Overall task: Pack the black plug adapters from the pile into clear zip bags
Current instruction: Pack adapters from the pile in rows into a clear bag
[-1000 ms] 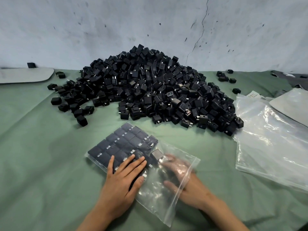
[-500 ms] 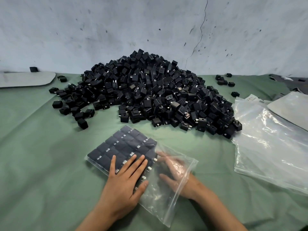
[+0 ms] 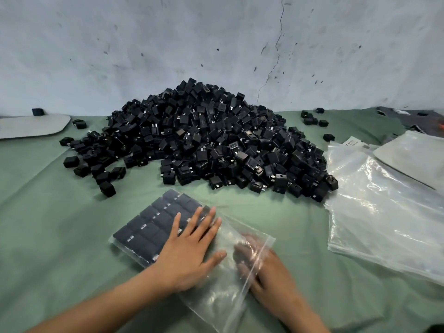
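Where the wide bench covered with green cloth (image 3: 48,236) meets the grey wall, a big heap of small black cube-shaped plug adapters (image 3: 204,140) rises. Just beside its right foot lies a flat stack of empty clear plastic bags (image 3: 384,212). In front of the heap, near the person, lies the clear zip bag in use (image 3: 223,292), with its mouth turned to the person's right. The left hand (image 3: 189,251) lies flat on top of this bag, fingers straight and spread, and presses the packed adapters (image 3: 151,227) through the plastic. The right hand (image 3: 264,270) reaches into the mouth of the bag. It is blurred behind the film, so I cannot tell whether it holds an adapter or nothing.

The main danger, in my judgement, is that the rows break. If the right hand pushes too hard, or the left hand lifts too early, the blocks may tip and climb over each other, and then the bag will not close flat. The thin film may also catch on a metal prong and tear.

The packed adapters look orderly: one layer, side by side in straight rows, dark matte faces up, small pale marks between some of them. They fill the far left part of the bag; the part around the right hand is wrinkled and shiny.
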Action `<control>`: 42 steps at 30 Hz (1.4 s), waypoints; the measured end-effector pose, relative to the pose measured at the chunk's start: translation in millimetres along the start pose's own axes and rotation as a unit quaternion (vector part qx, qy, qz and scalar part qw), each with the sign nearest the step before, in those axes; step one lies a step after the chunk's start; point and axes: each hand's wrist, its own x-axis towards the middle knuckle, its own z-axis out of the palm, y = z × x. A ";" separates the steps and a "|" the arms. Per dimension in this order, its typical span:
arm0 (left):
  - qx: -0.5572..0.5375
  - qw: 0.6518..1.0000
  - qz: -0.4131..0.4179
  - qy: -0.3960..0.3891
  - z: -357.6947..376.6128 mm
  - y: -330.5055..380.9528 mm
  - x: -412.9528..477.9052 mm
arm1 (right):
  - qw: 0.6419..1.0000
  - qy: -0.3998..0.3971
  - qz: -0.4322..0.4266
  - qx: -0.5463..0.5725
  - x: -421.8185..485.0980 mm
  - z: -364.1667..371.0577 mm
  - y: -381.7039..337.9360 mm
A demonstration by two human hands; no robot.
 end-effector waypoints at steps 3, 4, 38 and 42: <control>-0.009 0.998 -0.012 0.055 -19.3 -0.4 48.5 | 0.993 0.112 -0.027 -0.006 -2.3 -1.2 -2.5; -0.018 0.998 -0.023 0.061 -26.3 -1.7 70.1 | 0.991 0.135 -0.023 -0.005 -4.0 -2.0 -2.6; -0.399 0.881 0.221 0.125 -53.0 47.9 14.5 | 0.967 0.188 -0.004 0.172 -19.9 -63.0 -23.3; -0.402 0.880 0.240 0.083 -41.4 49.2 7.4 | 0.983 0.140 -0.013 0.113 -32.8 -66.8 -15.4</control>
